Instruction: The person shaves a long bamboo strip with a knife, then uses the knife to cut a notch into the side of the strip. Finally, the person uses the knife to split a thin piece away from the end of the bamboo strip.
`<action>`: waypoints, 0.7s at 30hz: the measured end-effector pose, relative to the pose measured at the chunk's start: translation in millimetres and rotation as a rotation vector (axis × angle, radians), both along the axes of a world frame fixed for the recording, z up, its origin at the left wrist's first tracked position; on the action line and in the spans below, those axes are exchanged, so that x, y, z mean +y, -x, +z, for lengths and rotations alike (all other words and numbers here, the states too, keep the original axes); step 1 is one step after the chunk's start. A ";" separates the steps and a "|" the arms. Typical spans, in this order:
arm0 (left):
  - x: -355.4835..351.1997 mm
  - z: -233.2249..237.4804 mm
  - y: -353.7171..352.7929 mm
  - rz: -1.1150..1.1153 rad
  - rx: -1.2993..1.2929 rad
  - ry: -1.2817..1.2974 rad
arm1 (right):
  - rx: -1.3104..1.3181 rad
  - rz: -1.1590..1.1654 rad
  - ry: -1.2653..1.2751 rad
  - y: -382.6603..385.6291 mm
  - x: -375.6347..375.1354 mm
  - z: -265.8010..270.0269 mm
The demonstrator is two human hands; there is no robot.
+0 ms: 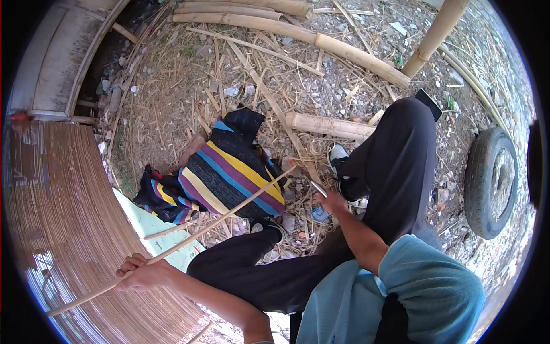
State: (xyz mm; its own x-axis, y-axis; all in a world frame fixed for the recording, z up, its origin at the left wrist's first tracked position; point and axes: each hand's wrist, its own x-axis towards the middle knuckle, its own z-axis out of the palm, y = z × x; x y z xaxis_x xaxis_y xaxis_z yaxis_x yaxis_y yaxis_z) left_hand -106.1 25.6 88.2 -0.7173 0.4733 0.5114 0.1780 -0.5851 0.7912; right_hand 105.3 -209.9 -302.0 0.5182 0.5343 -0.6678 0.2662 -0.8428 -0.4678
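Note:
A long thin bamboo stick point(217, 221) slants across the view, from the lower left up to the middle. My left hand point(140, 273) is closed around its lower part, over the stack of brown strips. My right hand point(332, 203) grips a metal-bladed knife point(317, 187), which reaches up and left to the stick's upper end. A striped cloth point(229, 169) in black, yellow, blue and purple lies on the ground beneath the stick, between my feet.
Thick bamboo poles point(286, 26) and a shorter bamboo piece point(329, 125) lie ahead among shavings and rubble. An upright pole point(432, 40) stands at upper right. An old tyre point(478, 183) is on the right. Brown strips point(74, 212) are piled at left near a pale panel point(51, 69).

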 end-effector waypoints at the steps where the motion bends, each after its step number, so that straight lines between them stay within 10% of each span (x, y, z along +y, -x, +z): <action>1: 4.0 1.8 -0.9 -0.007 0.001 -0.011 | -0.005 -0.003 0.057 3.7 -5.5 -14.0; 9: 0.4 -0.3 5.3 0.031 -0.035 -0.012 | 0.080 -0.081 0.087 6.7 8.8 0.0; 21: -1.3 -0.3 2.5 0.081 0.037 0.006 | 0.146 -0.034 -0.511 37.1 49.8 64.1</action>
State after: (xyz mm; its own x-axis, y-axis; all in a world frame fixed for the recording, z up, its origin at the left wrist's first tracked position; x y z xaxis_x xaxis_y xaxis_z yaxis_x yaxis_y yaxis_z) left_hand -108.6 24.3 88.0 -0.7339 0.4176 0.5357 0.2537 -0.5630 0.7865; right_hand 68.2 -160.1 -237.9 0.4625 0.7948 -0.3930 0.1440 -0.5047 -0.8512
